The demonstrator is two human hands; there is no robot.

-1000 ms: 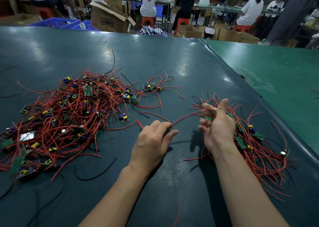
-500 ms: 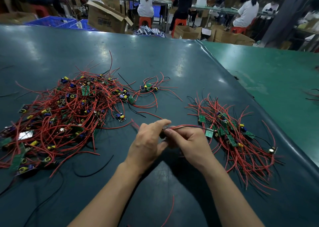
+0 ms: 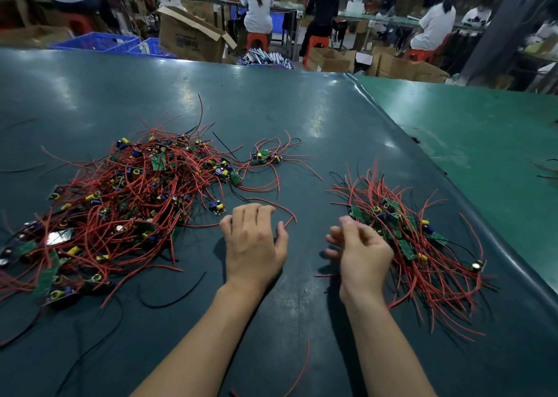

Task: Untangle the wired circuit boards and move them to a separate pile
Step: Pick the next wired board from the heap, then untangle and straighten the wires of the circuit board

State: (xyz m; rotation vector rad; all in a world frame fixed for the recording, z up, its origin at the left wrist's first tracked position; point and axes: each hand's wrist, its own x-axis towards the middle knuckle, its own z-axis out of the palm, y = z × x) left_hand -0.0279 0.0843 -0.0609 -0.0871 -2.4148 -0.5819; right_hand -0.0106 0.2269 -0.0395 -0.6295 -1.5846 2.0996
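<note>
Two hands are hovering low over the tabletop [image 3: 287,110]: left hand [image 3: 255,242] and right hand [image 3: 360,253], fingers loosely spread, holding nothing. Tangled boards [image 3: 129,203] are lying at the frame's left, the sorted pile [image 3: 422,245] at its right.

The counter [image 3: 271,110] is dark teal and shiny. The wires [image 3: 145,191] are mostly red, with a few black. The little circuit boards [image 3: 406,248] are green with yellow and blue parts.
</note>
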